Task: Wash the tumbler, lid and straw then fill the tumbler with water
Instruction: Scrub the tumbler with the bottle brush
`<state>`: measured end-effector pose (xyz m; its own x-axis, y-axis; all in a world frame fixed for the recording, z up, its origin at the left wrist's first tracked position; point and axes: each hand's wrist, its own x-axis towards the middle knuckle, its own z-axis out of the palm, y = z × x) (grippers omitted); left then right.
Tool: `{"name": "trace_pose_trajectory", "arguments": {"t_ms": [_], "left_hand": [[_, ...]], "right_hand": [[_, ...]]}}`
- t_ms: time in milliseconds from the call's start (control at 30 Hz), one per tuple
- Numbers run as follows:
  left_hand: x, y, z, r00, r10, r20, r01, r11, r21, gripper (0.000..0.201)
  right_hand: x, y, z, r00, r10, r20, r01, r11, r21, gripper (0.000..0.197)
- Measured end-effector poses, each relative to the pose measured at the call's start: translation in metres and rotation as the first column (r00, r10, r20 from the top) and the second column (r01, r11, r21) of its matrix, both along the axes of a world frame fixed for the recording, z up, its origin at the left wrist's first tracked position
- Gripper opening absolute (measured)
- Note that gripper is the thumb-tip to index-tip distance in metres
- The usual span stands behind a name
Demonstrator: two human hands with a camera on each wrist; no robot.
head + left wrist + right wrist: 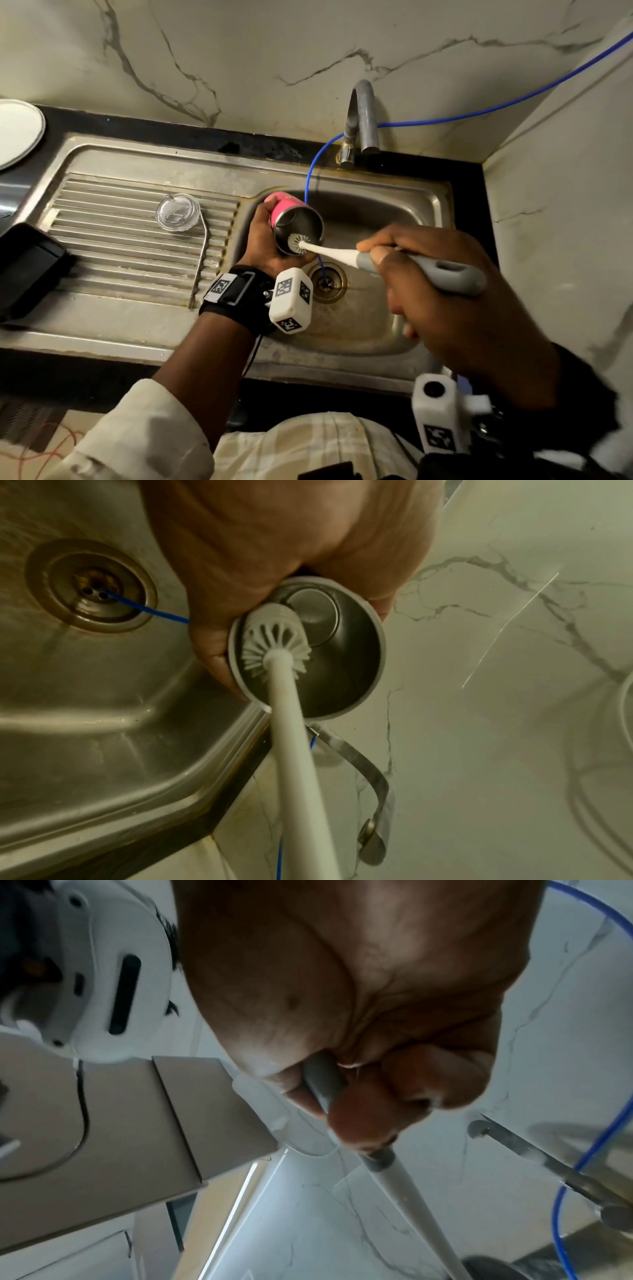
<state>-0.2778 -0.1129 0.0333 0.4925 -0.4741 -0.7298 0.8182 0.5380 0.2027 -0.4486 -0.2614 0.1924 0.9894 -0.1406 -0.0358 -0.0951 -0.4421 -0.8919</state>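
My left hand [262, 240] wraps pink tumbler [297, 222], tilted over sink basin [370, 212], mouth facing right. My right hand [445, 294] grips grey handle of bottle brush [342, 253]; white bristle head sits inside tumbler mouth, against lower wall. Clear lid [178, 211] and bent metal straw [202, 260] lie on ribbed drainboard [113, 222], left of basin. Blue tube [310, 174] runs down to drain [327, 282].

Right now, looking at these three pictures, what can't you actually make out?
- Tumbler: outer side mostly covered by the left hand, head view.
- Water in the tumbler: too dim to tell, left wrist view.
- Brush head: cut off by the bottom edge, right wrist view.
- Straw: whether clean, too small, head view.
- Tap: no running water discernible.
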Motion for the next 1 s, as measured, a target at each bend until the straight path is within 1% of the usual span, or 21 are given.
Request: {"name": "trace_pose_trajectory", "arguments": {"t_ms": [100, 200, 267, 400, 467, 533, 600, 667, 767, 800, 900, 1000], "left_hand": [[-0.006, -0.009, 0.004, 0.999, -0.038, 0.035, 0.039, 0.999, -0.013, 0.058], [-0.011, -0.013, 0.005, 0.996, -0.079, 0.047, 0.08, 0.997, -0.006, 0.064], [-0.009, -0.011, 0.005, 0.998, -0.055, 0.036, 0.054, 0.998, 0.033, 0.065], [-0.001, -0.001, 0.002, 0.998, 0.058, -0.009, -0.058, 0.998, 0.04, 0.071], [-0.001, -0.001, 0.003, 0.994, 0.102, -0.033, -0.101, 0.994, 0.03, 0.072], [-0.004, -0.004, 0.005, 0.993, 0.116, -0.039, -0.114, 0.992, 0.052, 0.066], [-0.008, -0.008, 0.01, 0.995, 0.1, -0.03, -0.098, 0.993, 0.068, 0.062], [-0.013, -0.012, 0.012, 0.999, 0.042, 0.021, -0.044, 0.995, 0.091, 0.063], [-0.017, -0.016, 0.013, 0.992, -0.041, 0.119, 0.027, 0.993, 0.114, 0.056], [-0.017, -0.016, 0.013, 0.99, -0.04, 0.135, 0.024, 0.993, 0.118, 0.056], [-0.013, -0.012, 0.009, 0.993, -0.046, 0.106, 0.034, 0.993, 0.112, 0.065], [-0.008, -0.005, 0.002, 0.997, -0.017, 0.08, 0.01, 0.996, 0.092, 0.063]], "right_hand": [[0.019, 0.007, -0.028, 0.999, -0.025, 0.03, 0.026, 0.999, -0.031, 0.018], [0.032, 0.007, -0.039, 1.0, -0.028, 0.01, 0.029, 0.997, -0.067, 0.02], [0.03, 0.001, -0.034, 0.999, -0.03, -0.037, 0.028, 0.999, -0.041, 0.02], [0.003, -0.01, -0.007, 0.991, -0.062, -0.116, 0.077, 0.988, 0.133, 0.023], [-0.012, -0.011, 0.004, 0.99, -0.074, -0.119, 0.092, 0.985, 0.147, 0.025], [-0.017, -0.008, 0.003, 0.995, -0.076, -0.068, 0.083, 0.992, 0.093, 0.024], [-0.009, -0.003, -0.009, 0.997, -0.074, -0.013, 0.075, 0.997, 0.037, 0.023], [0.005, 0.002, -0.025, 0.998, -0.061, 0.028, 0.06, 0.998, 0.024, 0.024], [0.023, 0.003, -0.039, 0.999, -0.043, 0.018, 0.043, 0.999, -0.012, 0.02], [0.025, 0.002, -0.038, 1.0, -0.03, 0.007, 0.031, 0.999, -0.02, 0.019], [0.017, -0.004, -0.022, 1.0, 0.002, -0.017, -0.002, 1.0, -0.021, 0.019], [-0.003, -0.012, 0.003, 0.998, 0.04, -0.056, -0.04, 0.999, 0.004, 0.023]]}}
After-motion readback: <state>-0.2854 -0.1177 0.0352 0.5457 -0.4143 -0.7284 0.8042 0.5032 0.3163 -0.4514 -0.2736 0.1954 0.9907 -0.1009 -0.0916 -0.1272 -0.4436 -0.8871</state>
